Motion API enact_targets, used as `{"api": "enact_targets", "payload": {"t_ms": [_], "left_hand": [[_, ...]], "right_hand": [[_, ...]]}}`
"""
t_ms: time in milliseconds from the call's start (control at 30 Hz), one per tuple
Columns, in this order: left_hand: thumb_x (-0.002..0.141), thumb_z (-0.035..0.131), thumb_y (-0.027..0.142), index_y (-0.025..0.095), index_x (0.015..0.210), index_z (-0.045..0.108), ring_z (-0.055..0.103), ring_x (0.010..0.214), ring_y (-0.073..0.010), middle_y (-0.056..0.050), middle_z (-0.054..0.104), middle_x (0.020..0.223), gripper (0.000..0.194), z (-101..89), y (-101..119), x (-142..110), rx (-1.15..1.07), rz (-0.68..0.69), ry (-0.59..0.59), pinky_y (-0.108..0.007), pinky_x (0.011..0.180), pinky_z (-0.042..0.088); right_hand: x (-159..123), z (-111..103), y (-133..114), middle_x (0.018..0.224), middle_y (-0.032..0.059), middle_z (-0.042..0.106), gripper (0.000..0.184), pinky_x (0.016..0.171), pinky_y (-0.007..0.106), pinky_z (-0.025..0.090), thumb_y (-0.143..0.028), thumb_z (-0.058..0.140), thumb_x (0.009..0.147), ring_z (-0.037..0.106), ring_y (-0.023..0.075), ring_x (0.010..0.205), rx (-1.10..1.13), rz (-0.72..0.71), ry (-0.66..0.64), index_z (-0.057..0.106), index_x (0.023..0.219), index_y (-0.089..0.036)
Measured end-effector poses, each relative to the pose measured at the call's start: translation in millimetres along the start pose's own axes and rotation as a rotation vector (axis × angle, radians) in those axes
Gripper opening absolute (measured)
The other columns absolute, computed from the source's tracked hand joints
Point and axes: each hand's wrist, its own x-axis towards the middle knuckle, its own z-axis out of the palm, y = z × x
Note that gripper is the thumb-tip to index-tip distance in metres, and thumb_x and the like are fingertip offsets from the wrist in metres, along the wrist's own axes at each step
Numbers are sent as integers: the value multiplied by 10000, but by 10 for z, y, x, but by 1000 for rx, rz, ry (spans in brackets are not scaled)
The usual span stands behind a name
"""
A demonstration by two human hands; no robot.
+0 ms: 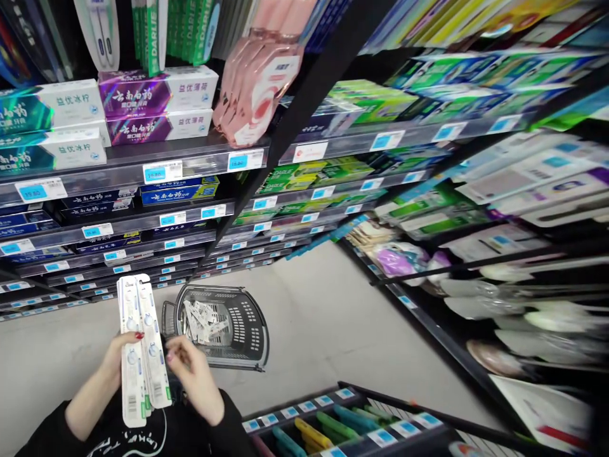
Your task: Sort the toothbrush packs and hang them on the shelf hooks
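Two or more long white toothbrush packs [131, 374], printed with blue circles and barcodes, are held upright and overlapping in front of my body. My left hand [114, 358] grips them from the left, its red-nailed thumb pressed across the front. The right-hand pack [155, 355] leans slightly outward at its lower end. Close to that pack's right edge is my right hand [193, 374], its fingers loosely bent and slightly apart, with nothing visible in them. A dark shopping basket [250, 330] stands on the floor beyond, with several white packs [204, 320] inside.
Ahead and left rise shelves of toothpaste boxes [159, 92], pink packs [259, 82] and price tags [162, 172]. Grey floor [309, 304] runs between them and the right-hand shelves [423, 324]. A low rack [323, 431] with colourful items stands at the bottom.
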Motion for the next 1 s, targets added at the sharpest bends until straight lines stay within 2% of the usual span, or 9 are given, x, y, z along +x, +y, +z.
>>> {"api": "enact_targets", "payload": {"t_ms": [67,167,333,467,600,667,767,900,1000], "left_hand": [[572,576,83,73,711,684,636,542,-220,-103,713,626,176,149,-101,17,1,13,-25,-328,577,504],[590,578,90,69,740,688,641,569,-230,-110,715,646,187,279,-204,11,-6,15,-63,-340,603,502],[592,565,122,39,694,681,647,588,-280,-136,700,600,176,334,-290,-33,-52,-30,-129,-412,672,500],[613,556,149,74,780,669,653,680,-295,-113,705,659,215,365,-283,-55,-109,5,-180,-438,701,500],[620,578,153,180,971,610,641,742,-298,-47,694,790,354,313,-162,-47,-193,98,-280,-462,638,514],[616,588,152,197,1012,584,635,747,-293,-39,680,804,398,234,-83,-28,-204,111,-301,-458,633,515],[617,595,164,204,1033,566,624,757,-289,-43,665,832,419,102,4,13,-213,118,-330,-441,638,510],[620,596,175,202,983,582,612,753,-280,-43,653,831,364,22,37,58,-218,81,-369,-423,626,505],[620,597,170,190,984,585,605,740,-272,-48,646,821,365,52,46,81,-218,63,-401,-410,608,504]], "right_hand": [[-87,51,-208,705,-20,560,142,578,244,382,-287,592,726,517,130,624,-81,-90,32,504,795,-199],[-118,-9,-265,634,-41,485,131,523,227,328,-265,541,766,446,107,553,-69,-94,83,433,737,-198],[-143,-133,-119,618,-43,393,193,523,228,310,-341,477,821,380,101,549,117,-168,151,417,709,-195],[-208,-162,-197,654,-30,416,207,545,234,351,-380,507,809,410,106,580,397,-200,178,445,733,-198],[-201,-330,-302,781,-24,495,211,415,204,353,-379,566,765,430,70,482,885,-101,-27,449,867,-236],[-174,-454,-255,671,-70,468,199,298,156,259,-386,549,777,317,22,326,1096,-72,-173,416,813,-242],[-133,-596,-80,429,-149,285,302,220,111,102,-487,447,816,57,-9,187,1279,-112,-339,335,694,-235],[-96,-639,3,385,-166,205,386,212,100,79,-570,387,803,-31,-14,173,1258,-115,-306,279,647,-234],[-81,-613,-185,453,-134,298,356,222,112,121,-512,462,797,74,-13,201,1174,-75,-209,299,656,-228]]}}
